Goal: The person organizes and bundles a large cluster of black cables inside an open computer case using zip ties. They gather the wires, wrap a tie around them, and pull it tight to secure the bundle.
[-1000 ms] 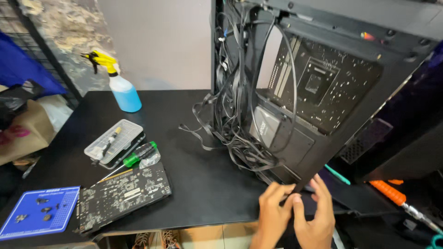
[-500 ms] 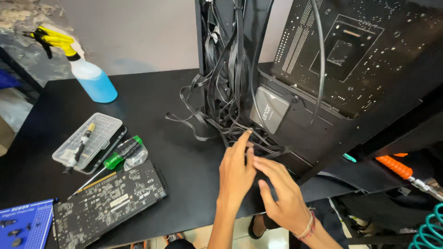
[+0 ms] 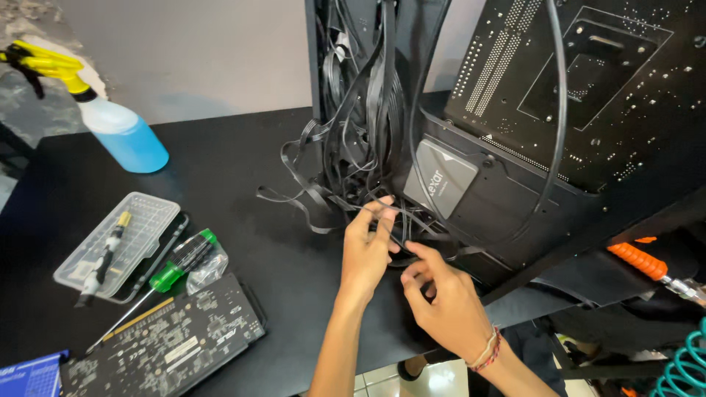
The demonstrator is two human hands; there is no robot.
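Observation:
An open black computer case stands on a black table, its back side facing me, with the rear of a motherboard showing. A thick tangle of flat black cables hangs down its left part and spills onto the table. My left hand reaches into the bottom of the tangle, fingers pinching a cable. My right hand, with a bracelet on the wrist, curls its fingers on cables just right of it. A grey square drive is mounted right above both hands.
On the table at left lie a graphics card, a green-handled screwdriver, a clear plastic bit box and a blue spray bottle with yellow trigger. A blue mat corner shows bottom left. An orange-handled tool and a teal coiled hose sit at right.
Both hands have moved from the case's lower front edge up into the cable tangle under the drive. My view has moved closer and lower on the case.

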